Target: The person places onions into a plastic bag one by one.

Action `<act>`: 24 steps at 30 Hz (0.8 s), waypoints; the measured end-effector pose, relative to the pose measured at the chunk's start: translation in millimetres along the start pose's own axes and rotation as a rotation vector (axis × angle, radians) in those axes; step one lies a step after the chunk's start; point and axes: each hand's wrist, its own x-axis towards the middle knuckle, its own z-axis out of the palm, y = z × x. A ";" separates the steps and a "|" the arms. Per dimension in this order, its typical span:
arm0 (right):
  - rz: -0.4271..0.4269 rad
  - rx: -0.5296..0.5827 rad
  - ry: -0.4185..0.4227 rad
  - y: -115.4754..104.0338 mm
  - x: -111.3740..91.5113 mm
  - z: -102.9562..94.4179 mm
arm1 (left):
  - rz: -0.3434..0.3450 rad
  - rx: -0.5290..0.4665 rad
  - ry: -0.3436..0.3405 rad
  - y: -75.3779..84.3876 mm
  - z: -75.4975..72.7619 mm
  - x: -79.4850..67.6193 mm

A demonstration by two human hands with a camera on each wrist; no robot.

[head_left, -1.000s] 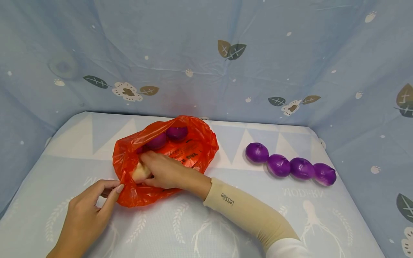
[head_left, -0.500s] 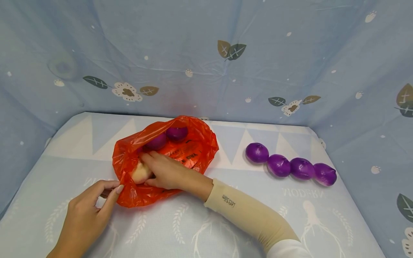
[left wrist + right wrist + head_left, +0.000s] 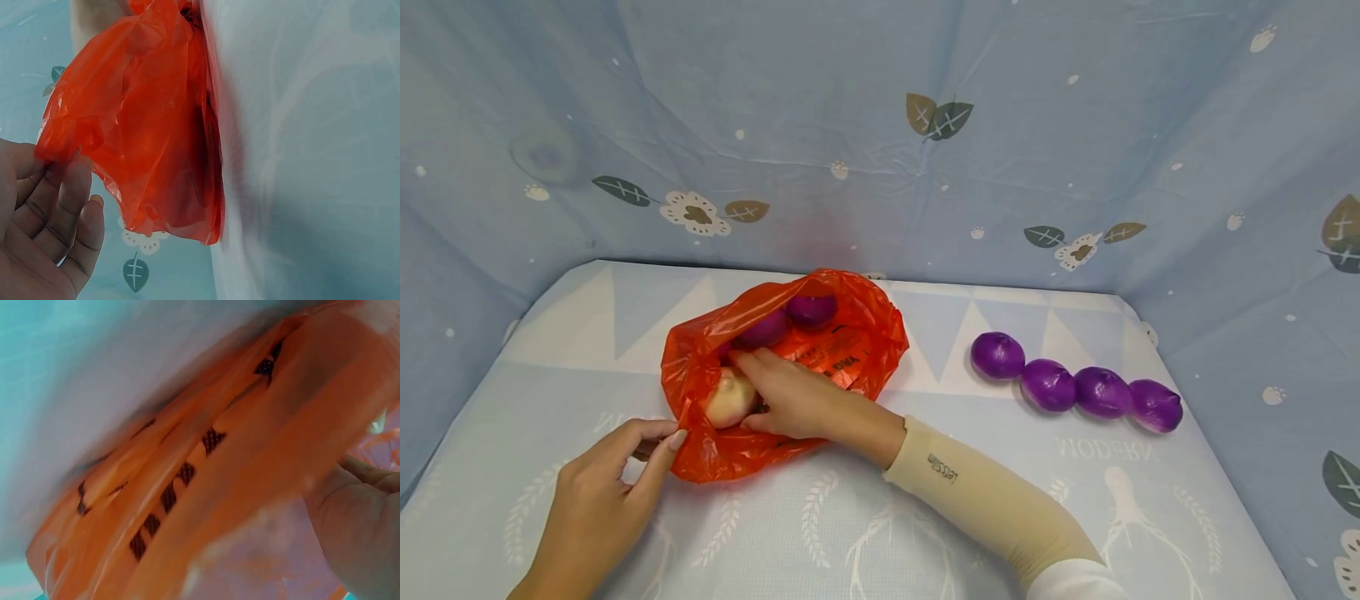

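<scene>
A red plastic bag (image 3: pixel 880 333) lies on its side with its mouth spread toward me. My left hand (image 3: pixel 606 483) pinches the near left edge of its mouth between thumb and fingers, also seen in the left wrist view. Inside the bag, my right hand (image 3: pixel 790 396) is beside a pale, cream-coloured onion (image 3: pixel 730 400). Its thumb stands apart from the onion and the fingers are loosely spread; the fingertips are partly hidden. Deeper in the bag sit purple onions (image 3: pixel 811 310). In the right wrist view, the printed bag (image 3: pixel 187 481) covers most of the work.
Several purple onions (image 3: pixel 1048 385) lie in a touching row on the right of the patterned tablecloth (image 3: pixel 850 533). Blue patterned curtains (image 3: pixel 850 167) hang behind the table and along both sides.
My right hand has loosened from the pale onion and drawn slightly back to the right, so more of the onion shows. The left hand keeps its pinch on the bag.
</scene>
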 end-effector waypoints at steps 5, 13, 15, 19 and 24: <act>0.007 -0.021 0.026 1.3 -12.1 -7.7 | 0.000 0.001 -0.001 -0.3 -0.1 0.1; 0.032 -0.030 0.044 0.9 -42.3 -25.2 | -0.007 -0.004 0.002 0.6 -0.6 0.7; 0.034 -0.029 0.047 2.4 -50.2 -27.9 | -0.011 0.002 0.001 0.8 -0.8 0.6; 0.031 -0.034 0.055 6.1 -67.6 -32.5 | -0.008 0.005 0.000 0.1 -0.8 0.4; 0.014 -0.012 0.094 7.5 -91.4 -40.6 | 0.002 -0.002 0.002 -0.8 -0.8 0.4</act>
